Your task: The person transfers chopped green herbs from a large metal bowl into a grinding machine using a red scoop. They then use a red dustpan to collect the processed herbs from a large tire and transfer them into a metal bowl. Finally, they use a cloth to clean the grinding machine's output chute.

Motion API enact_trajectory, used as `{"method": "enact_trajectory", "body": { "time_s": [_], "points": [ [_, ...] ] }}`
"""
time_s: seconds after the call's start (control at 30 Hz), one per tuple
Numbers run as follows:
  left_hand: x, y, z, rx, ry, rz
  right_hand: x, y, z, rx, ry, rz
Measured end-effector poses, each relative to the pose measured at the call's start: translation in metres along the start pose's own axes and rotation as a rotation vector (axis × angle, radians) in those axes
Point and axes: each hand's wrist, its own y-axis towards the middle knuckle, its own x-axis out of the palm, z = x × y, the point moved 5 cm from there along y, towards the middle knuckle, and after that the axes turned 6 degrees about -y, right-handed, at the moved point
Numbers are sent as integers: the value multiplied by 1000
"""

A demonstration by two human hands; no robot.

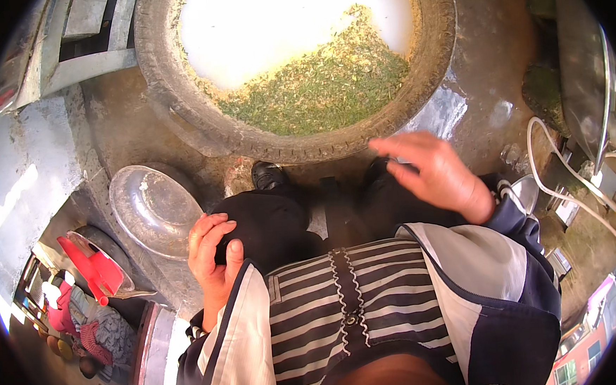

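Green scraps (316, 97) inside tyre (298, 145), right hand (439, 170) nearby, left hand (213, 258) by knee (263, 215)

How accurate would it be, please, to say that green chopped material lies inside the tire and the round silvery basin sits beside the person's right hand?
One part is wrong: the round silvery basin sits beside the person's left hand, not the right hand, as the head view shows. Green chopped material does lie inside the tire.
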Motion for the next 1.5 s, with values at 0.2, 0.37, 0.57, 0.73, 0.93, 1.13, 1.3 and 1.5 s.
{"method": "enact_trajectory", "body": {
  "time_s": [0.2,0.37,0.57,0.73,0.93,1.13,1.3,1.5],
  "points": [
    [13,8,11,-53,-49,-52,44,-8,-14,-14,-108,-174],
    [22,-1,21,-85,2,-162,64,-20,-9,81,-133,-245],
    [23,-71,45,-112,351,-5,69,-83,-37,-17,-420,-233],
    [21,-200,89,-196,290,-36,34,-202,-101,-92,-355,-237],
    [-75,-295,47,-664,184,380,-31,-248,-133,25,-393,-222],
    [-205,-341,-112,-1058,-523,996,-39,-239,-129,281,-322,-161],
    [-321,-307,-240,-1150,-738,1186,6,-292,-159,667,-85,-35],
    [-375,-252,-369,-1289,-875,920,54,-320,-240,980,-60,-195]
  ]
}}
